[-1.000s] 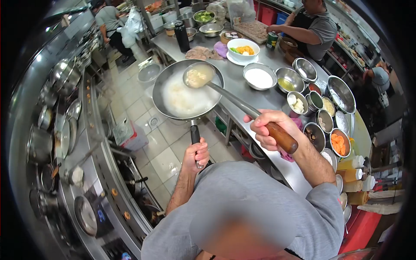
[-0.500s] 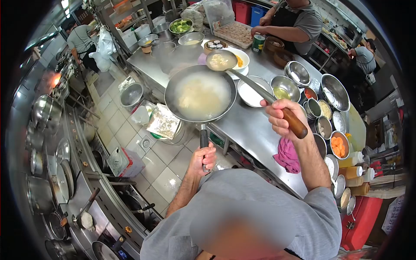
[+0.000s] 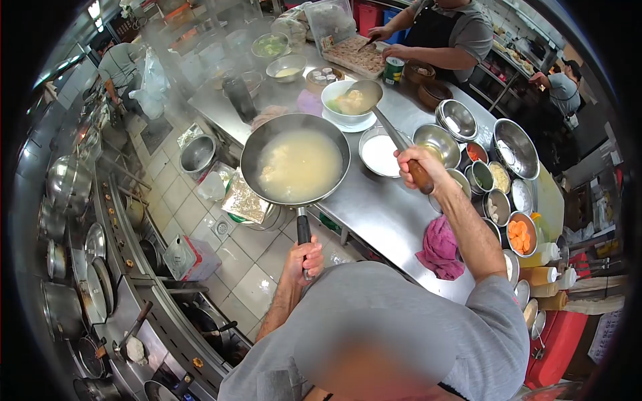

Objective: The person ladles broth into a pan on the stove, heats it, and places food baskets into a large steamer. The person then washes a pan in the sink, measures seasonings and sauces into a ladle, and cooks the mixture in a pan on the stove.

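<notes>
My left hand [image 3: 302,262] is wrapped round the black handle of a frying pan [image 3: 249,150]. The pan is level at the table's edge, with cloudy pale broth [image 3: 301,167] and a lump of food in it. In my right hand [image 3: 422,170] is the wooden grip of a ladle [image 3: 396,134]. Its round scoop tilts over a white bowl [image 3: 332,107], hiding part of it; pale food and some green show there. Under the bowl lies a white plate [image 3: 351,127]. A metal bowl of white contents [image 3: 380,155] is close to the ladle's shaft.
Metal bowls and ingredient tins, one with carrot slices [image 3: 519,235], crowd the right side. A purple cloth [image 3: 441,250] lies near my right forearm. Across the table a co-worker [image 3: 448,33] works at a tray [image 3: 354,57]. Stoves [image 3: 137,260] line the left; steam rises behind the pan.
The ladle has shifted from the white bowl's left side to over it, its scoop now tilted. The pan appears lower and further left in view. The co-worker's hand now holds a utensil over the tray.
</notes>
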